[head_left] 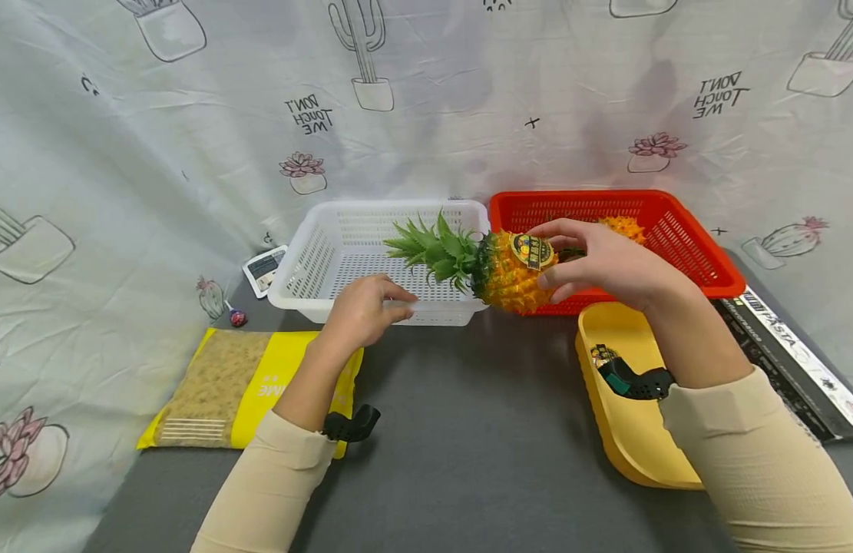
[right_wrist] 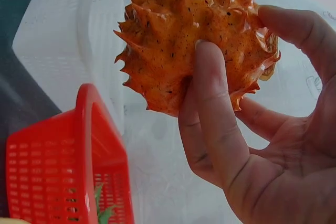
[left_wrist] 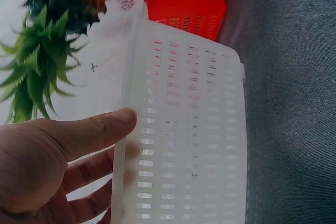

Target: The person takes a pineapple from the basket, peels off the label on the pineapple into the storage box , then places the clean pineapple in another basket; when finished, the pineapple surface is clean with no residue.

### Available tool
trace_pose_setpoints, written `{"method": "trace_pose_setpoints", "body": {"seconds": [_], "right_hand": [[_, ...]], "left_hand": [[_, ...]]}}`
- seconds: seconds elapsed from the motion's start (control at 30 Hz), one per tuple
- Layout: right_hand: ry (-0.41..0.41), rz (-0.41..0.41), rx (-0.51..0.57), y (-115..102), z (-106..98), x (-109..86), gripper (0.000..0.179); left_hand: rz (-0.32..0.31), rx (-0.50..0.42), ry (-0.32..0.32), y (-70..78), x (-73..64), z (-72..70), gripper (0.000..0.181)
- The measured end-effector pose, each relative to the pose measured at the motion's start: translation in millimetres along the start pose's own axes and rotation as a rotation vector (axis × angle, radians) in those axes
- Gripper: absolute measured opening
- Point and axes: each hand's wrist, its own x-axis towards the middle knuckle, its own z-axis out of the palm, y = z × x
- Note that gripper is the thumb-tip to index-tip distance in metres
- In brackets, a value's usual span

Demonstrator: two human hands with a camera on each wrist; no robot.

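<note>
at left, a yellow packet [head_left: 212, 376] on the surface [head_left: 467, 430], flat, of printed film; small danger there, only a possible brush from the left forearm. next, the left hand [head_left: 365, 311] with a narrow grip at the near rim of the white basket [head_left: 371, 219], thumb outside, fingers inside; how firmly, impossible to tell. possible trouble here: tipping or sliding of the basket, from pressing on one rim only. to note also: smooth, half-clear plastic, rows of slots, walls leaning outward. further right, the pineapple [head_left: 505, 280], sideways in the air, leafy crown [head_left: 436, 250] over the white basket, body before the neighbouring corner of the red basket [head_left: 695, 261]. to fear most, in my judgement: turning or slipping, because of holding only the base end, by fingers on a shiny, hard-looking, spiky skin; also catching of the pointed leaves on the white rim, because of too low a path. then the right hand [head_left: 599, 261], grip closed around this rounded base. behind, stiff red perforated plastic, with another orange spiky fruit [head_left: 623, 226] inside; nearer, a smooth yellow tray [head_left: 629, 322] with rounded corners, easily knocked by a lowered forearm.
</note>
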Motion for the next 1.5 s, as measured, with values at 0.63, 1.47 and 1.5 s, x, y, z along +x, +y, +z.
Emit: {"method": "trace_pose_setpoints", "body": {"seconds": [0.63,1.47,1.5], "right_hand": [[-0.161,-0.07,0.087,43.0,29.7,-29.2,0.068],[-0.262,-0.001,0.054,71.4,80.3,-13.7,0.065],[-0.263,0.005,0.048,71.7,81.3,-13.0,0.064]], "left_hand": [[0.044,0.021,-0.056,-7.8,2.7,-12.6,0.028],[0.014,-0.083,-0.08,-6.0,7.6,-8.5,0.027],[0.018,-0.075,-0.077,-6.1,7.7,-8.6,0.027]]}}
